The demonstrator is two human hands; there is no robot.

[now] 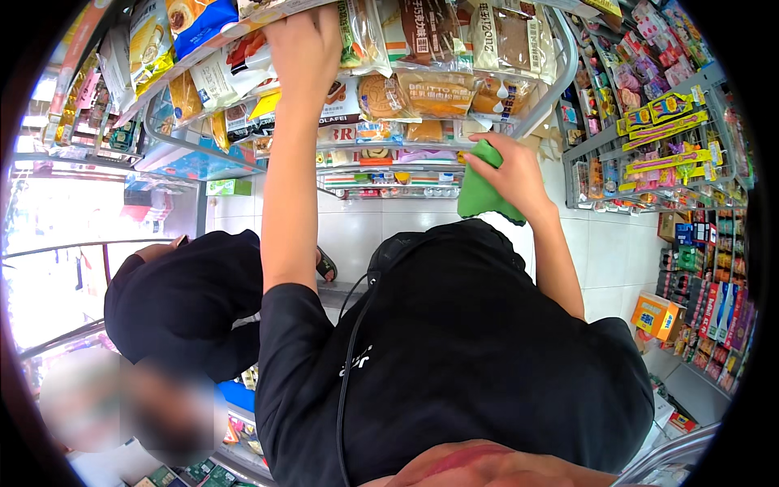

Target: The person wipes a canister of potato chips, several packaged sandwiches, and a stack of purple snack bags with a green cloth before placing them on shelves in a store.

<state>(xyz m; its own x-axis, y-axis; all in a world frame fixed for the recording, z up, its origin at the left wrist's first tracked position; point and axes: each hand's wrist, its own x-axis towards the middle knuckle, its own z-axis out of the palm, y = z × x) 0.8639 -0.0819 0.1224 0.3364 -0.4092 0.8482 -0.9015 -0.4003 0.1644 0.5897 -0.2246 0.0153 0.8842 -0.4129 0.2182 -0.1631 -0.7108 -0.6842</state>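
Note:
My left hand [306, 45] reaches up to the packaged goods on the upper shelf; its fingertips are hidden at the shelf edge, so its hold cannot be told. To its right stand clear bags of bread or cake [365, 42] and a brown-labelled cake pack [429, 30]. Below lie a round packaged cake [383, 96] and other wrapped pastries [438, 94]. My right hand [508, 173] grips a green cloth [481, 192], which hangs in front of the lower shelves, right of centre.
A person in black [182, 298] is bent over at the left, close to my left arm. A metal shelf rail [563, 73] curves at the upper right. Beyond it stands a wire rack [663, 146] of sweets. An orange carton [657, 315] sits at the right, above white floor tiles [602, 262].

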